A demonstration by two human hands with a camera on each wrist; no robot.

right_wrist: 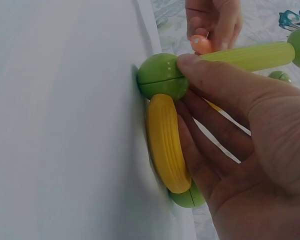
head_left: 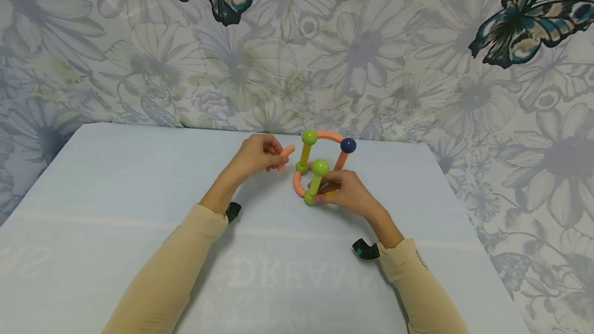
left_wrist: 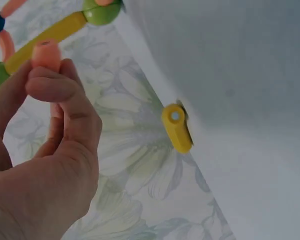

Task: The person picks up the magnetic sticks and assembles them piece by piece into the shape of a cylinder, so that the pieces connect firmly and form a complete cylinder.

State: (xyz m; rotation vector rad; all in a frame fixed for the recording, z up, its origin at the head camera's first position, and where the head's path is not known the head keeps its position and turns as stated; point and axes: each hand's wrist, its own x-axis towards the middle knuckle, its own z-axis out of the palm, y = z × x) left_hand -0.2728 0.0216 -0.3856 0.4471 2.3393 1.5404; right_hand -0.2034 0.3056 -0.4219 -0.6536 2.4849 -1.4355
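My left hand (head_left: 262, 156) pinches a short curved orange magnetic stick (head_left: 286, 151), just left of a ball-and-stick frame and apart from it. In the left wrist view the stick's end (left_wrist: 46, 55) points up from between thumb and fingers. My right hand (head_left: 345, 189) holds the frame at its near corner, the thumb against a lower green ball (right_wrist: 163, 77). A curved yellow stick (right_wrist: 166, 142) joins that ball along the table. Upright sticks carry a green ball (head_left: 320, 167) in front, another green ball (head_left: 309, 137) behind, and a dark blue ball (head_left: 348, 145). A curved orange stick (head_left: 330, 135) bridges the back two.
A loose yellow stick (left_wrist: 177, 129) lies on the table in the left wrist view. The white table (head_left: 116, 179) ends at a flowered wall covering (head_left: 241, 66). Black curved wrist devices, one at the left cuff (head_left: 233, 211) and one at the right (head_left: 365, 249), hang close to the tabletop.
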